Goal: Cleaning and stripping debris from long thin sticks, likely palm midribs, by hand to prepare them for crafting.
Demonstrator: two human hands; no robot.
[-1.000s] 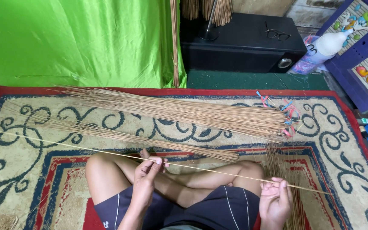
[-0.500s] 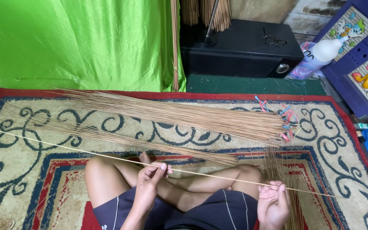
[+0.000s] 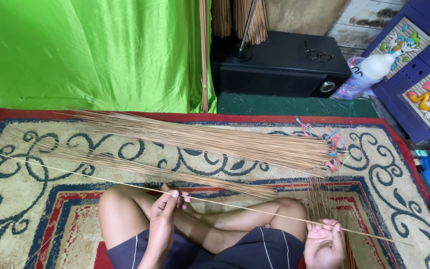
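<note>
My left hand (image 3: 164, 211) pinches one long thin stick (image 3: 100, 179) near middle, my right hand (image 3: 325, 244) closes on same stick near its thick end. Stick lies across my crossed legs, tip far out to left over patterned rug (image 3: 36, 209). Big pile of sticks (image 3: 215, 142) lies ahead on rug, smaller bundle (image 3: 175, 174) nearer my knees. Which pile is done, I cannot tell; seems much left.

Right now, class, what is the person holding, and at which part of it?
One long thin stick: the left hand pinches it near its middle, and the right hand grips it close to the right end.
</note>
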